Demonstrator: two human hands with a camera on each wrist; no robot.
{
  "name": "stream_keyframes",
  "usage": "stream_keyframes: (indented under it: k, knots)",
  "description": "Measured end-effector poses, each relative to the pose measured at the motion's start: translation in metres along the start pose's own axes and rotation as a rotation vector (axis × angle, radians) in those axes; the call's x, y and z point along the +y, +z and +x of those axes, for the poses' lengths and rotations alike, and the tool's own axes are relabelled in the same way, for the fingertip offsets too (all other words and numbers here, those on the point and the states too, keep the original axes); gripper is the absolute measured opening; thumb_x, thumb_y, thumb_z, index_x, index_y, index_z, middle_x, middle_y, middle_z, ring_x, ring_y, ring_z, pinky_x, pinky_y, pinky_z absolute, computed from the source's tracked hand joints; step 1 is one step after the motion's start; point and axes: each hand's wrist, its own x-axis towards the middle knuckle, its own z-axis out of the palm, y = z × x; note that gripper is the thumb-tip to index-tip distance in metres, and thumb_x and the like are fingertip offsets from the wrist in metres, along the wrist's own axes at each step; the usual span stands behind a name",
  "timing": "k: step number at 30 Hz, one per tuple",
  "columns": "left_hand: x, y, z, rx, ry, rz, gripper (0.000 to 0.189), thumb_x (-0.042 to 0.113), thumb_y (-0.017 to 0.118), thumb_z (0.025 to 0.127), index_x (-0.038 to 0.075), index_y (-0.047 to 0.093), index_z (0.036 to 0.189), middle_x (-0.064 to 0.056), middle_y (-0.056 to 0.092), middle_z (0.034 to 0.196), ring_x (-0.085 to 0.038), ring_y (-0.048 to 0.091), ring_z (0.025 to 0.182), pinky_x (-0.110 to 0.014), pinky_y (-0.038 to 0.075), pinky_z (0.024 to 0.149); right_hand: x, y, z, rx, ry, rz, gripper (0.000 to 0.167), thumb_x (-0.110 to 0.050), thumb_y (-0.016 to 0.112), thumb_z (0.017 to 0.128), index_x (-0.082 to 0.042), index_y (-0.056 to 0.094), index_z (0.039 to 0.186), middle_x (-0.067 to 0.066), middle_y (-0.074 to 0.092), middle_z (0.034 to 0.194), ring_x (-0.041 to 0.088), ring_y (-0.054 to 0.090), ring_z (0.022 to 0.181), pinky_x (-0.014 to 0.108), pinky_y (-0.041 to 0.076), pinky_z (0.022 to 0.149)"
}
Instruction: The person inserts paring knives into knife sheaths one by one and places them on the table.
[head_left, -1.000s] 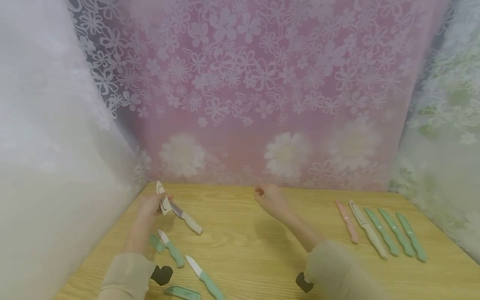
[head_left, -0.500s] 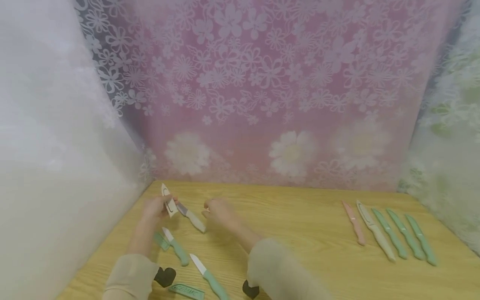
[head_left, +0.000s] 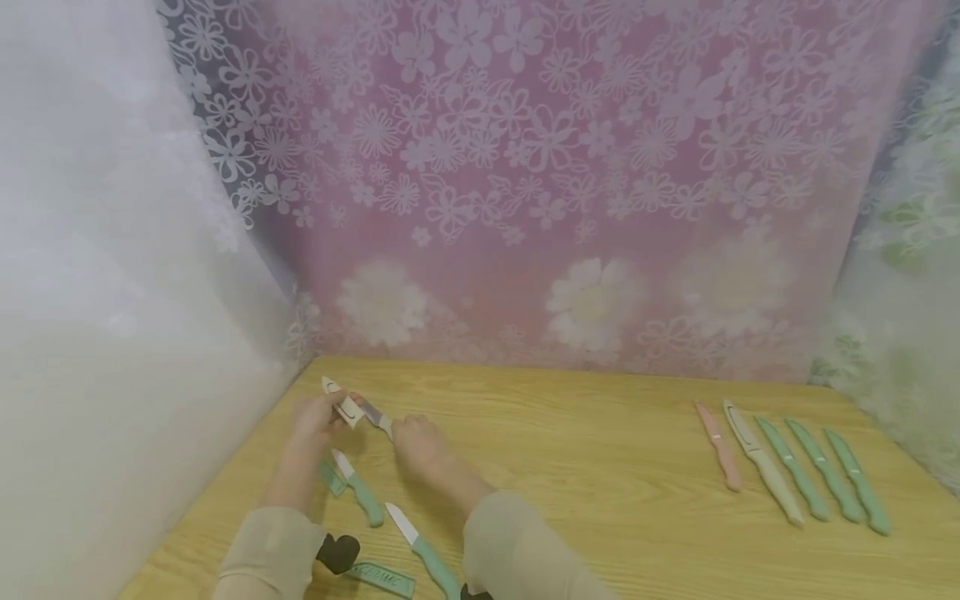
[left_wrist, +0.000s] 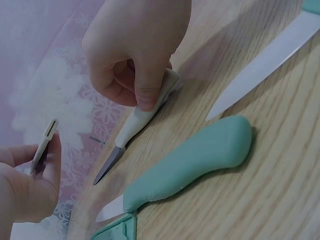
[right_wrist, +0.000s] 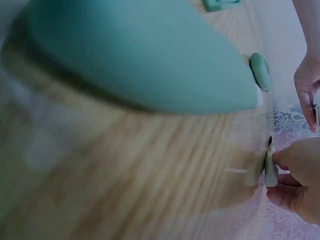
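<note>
My left hand pinches a cream knife sheath above the table's back left; the left wrist view shows the slot of the sheath. Close to its right, my right hand grips the handle of a cream knife between thumb and fingers. The bare grey blade points up-left toward the sheath and is outside it. Nearer me lies a green-handled knife with a white blade, its green sheath beside the blade. A second green-handled knife lies by a green sheath marked with lettering.
On the right of the wooden table, a row of sheathed knives lies side by side: a pink knife, a larger cream knife and several green knives. Floral curtains hang behind and along both sides.
My right hand has come leftward from mid-table and taken hold of the cream knife's handle. My left hand keeps the sheath in almost the same place. The view has shifted slightly.
</note>
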Motion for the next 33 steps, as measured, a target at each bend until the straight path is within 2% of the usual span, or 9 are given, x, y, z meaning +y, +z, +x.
stream_keyframes:
  k: [4,11,14,17,23,26,29,31,33]
  knots:
    - [-0.001,0.000,0.000,-0.009,-0.003,0.031,0.048,0.001,0.045,0.096,-0.015,0.024,0.136,-0.010,0.067,0.083,-0.019,0.067,0.087,-0.024,0.052,0.083,0.001,0.003,0.001,0.013,0.011,-0.005,0.018,-0.012,0.061,0.090,-0.003,0.056,0.105,0.006,0.056,0.086,0.013,0.055,0.079,0.016,0.050,0.069]
    - [-0.002,0.000,-0.001,-0.036,0.009,0.098,0.050,0.006,0.045,0.097,-0.011,0.024,0.139,-0.009,0.067,0.095,-0.016,0.066,0.091,-0.022,0.051,0.085,0.008,-0.003,-0.004,-0.078,0.110,0.055,0.034,-0.008,0.073,0.074,-0.004,0.060,0.105,0.001,0.051,0.083,0.014,0.047,0.078,0.022,0.047,0.069]
    - [-0.003,0.001,-0.001,-0.052,0.016,0.131,0.051,0.007,0.046,0.097,-0.012,0.024,0.139,-0.012,0.066,0.100,-0.015,0.066,0.090,-0.023,0.052,0.085,0.012,-0.006,-0.009,-0.104,0.104,0.043,0.027,-0.007,0.071,0.075,-0.003,0.062,0.100,0.001,0.050,0.078,0.013,0.045,0.074,0.021,0.046,0.066]
    - [-0.004,0.003,0.001,-0.063,0.027,0.172,0.051,0.006,0.047,0.096,-0.014,0.024,0.137,-0.016,0.064,0.106,-0.016,0.066,0.089,-0.025,0.052,0.084,0.018,-0.007,-0.017,-0.113,0.107,0.082,0.022,-0.005,0.068,0.076,-0.003,0.059,0.097,0.002,0.051,0.076,0.013,0.047,0.068,0.020,0.047,0.059]
    - [-0.005,0.007,0.003,-0.083,0.052,0.245,0.051,0.006,0.050,0.095,-0.015,0.028,0.136,-0.020,0.062,0.111,-0.018,0.066,0.091,-0.024,0.054,0.080,0.035,-0.009,-0.039,-0.084,0.133,0.296,0.025,0.003,0.057,0.084,0.002,0.053,0.109,0.002,0.048,0.076,0.011,0.044,0.056,0.018,0.042,0.045]
    - [-0.004,0.010,0.002,-0.103,0.052,0.222,0.052,0.007,0.051,0.094,-0.013,0.028,0.137,-0.014,0.066,0.101,-0.020,0.065,0.094,-0.025,0.054,0.081,0.049,-0.013,-0.053,-0.054,0.161,0.462,0.023,-0.003,0.047,0.093,0.005,0.050,0.115,0.003,0.049,0.075,0.011,0.043,0.053,0.018,0.041,0.041]
    - [-0.003,0.014,0.000,-0.119,0.044,0.180,0.050,0.006,0.051,0.094,-0.013,0.031,0.136,-0.006,0.067,0.089,-0.017,0.066,0.089,-0.025,0.053,0.083,0.065,-0.015,-0.067,-0.004,0.202,0.664,0.032,-0.012,0.038,0.099,0.009,0.043,0.123,0.005,0.049,0.074,0.010,0.041,0.051,0.018,0.038,0.039]
    - [-0.002,0.017,-0.001,-0.140,0.042,0.164,0.049,0.006,0.050,0.095,-0.013,0.030,0.136,-0.004,0.066,0.087,-0.013,0.067,0.084,-0.025,0.052,0.084,0.076,-0.017,-0.077,0.035,0.237,0.803,0.037,-0.016,0.035,0.101,0.009,0.041,0.127,0.006,0.051,0.073,0.009,0.040,0.050,0.017,0.035,0.038]
    - [-0.002,0.020,-0.003,-0.165,0.038,0.166,0.048,0.007,0.048,0.096,-0.013,0.029,0.136,-0.005,0.065,0.089,-0.011,0.066,0.081,-0.026,0.052,0.086,0.085,-0.020,-0.087,0.058,0.250,0.880,0.039,-0.018,0.036,0.101,0.008,0.040,0.129,0.006,0.050,0.073,0.008,0.038,0.050,0.016,0.032,0.038]
